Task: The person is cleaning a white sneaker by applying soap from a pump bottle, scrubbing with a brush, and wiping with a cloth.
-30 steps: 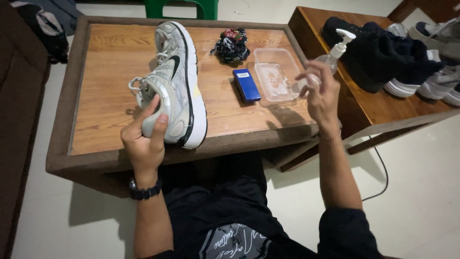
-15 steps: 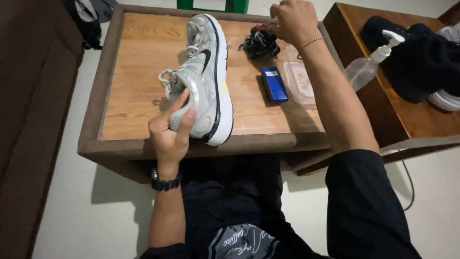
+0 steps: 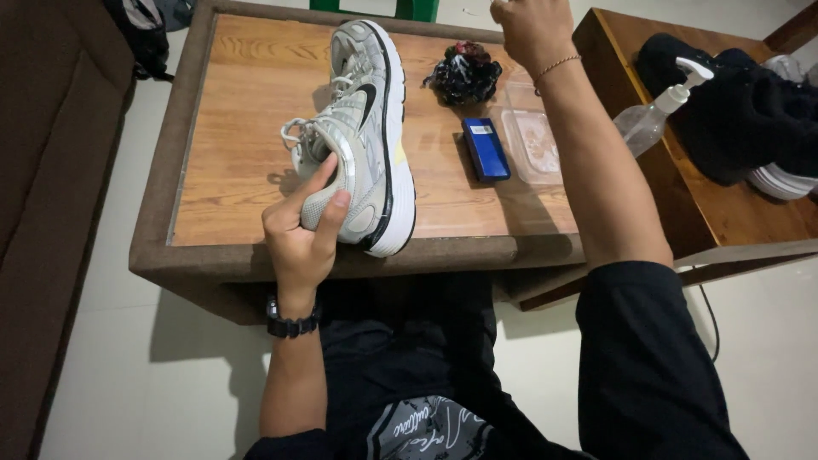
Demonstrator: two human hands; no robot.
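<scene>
My left hand (image 3: 302, 230) grips the heel end of a silver-grey sneaker (image 3: 366, 128) with a black mark and a white sole. The sneaker lies on its side on the low wooden table (image 3: 230, 170), heel towards me. My right hand (image 3: 532, 30) is raised at the frame's top edge, above a black crumpled bundle (image 3: 464, 72). Its fingers are curled and the palm is hidden. Under that forearm lie a small blue flat box (image 3: 486, 149) and a clear plastic tray (image 3: 532, 140).
A clear pump spray bottle (image 3: 656, 115) stands on a wooden side table (image 3: 724, 213) to the right, beside dark shoes (image 3: 733, 102). A brown sofa (image 3: 51, 213) runs along the left. A dark bag (image 3: 145, 34) and green stool legs (image 3: 375, 8) sit beyond the table.
My right hand left the spray bottle on the side table and swung up to the far side of the main table. My left hand kept hold of the sneaker.
</scene>
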